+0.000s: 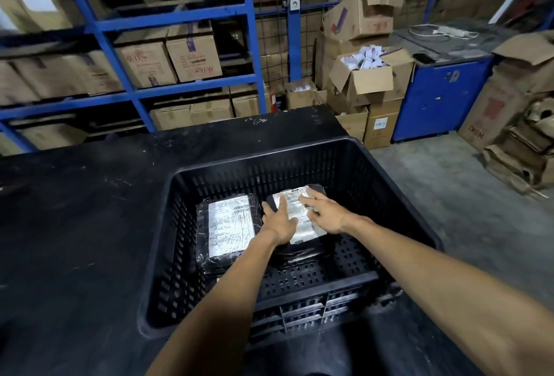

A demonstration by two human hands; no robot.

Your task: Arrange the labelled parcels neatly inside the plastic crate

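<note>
A black slatted plastic crate point(168, 243) stands on a black table. Inside it lie two black-wrapped parcels with white labels. The left parcel point(224, 228) lies flat near the left wall, untouched. The right parcel point(302, 231) sits beside it toward the crate's middle. My left hand point(278, 219) rests on that parcel's left edge, fingers curled over its far corner. My right hand point(325, 213) lies flat on its label with fingers spread. Both hands press on the parcel; their palms hide part of the label.
The black table point(75, 225) extends left of the crate. Blue shelving point(186, 15) with cardboard boxes stands behind. Open cartons point(368, 75), a blue cabinet point(434, 99) and flattened cardboard point(521, 147) crowd the floor at right. The crate's right and near floor is bare.
</note>
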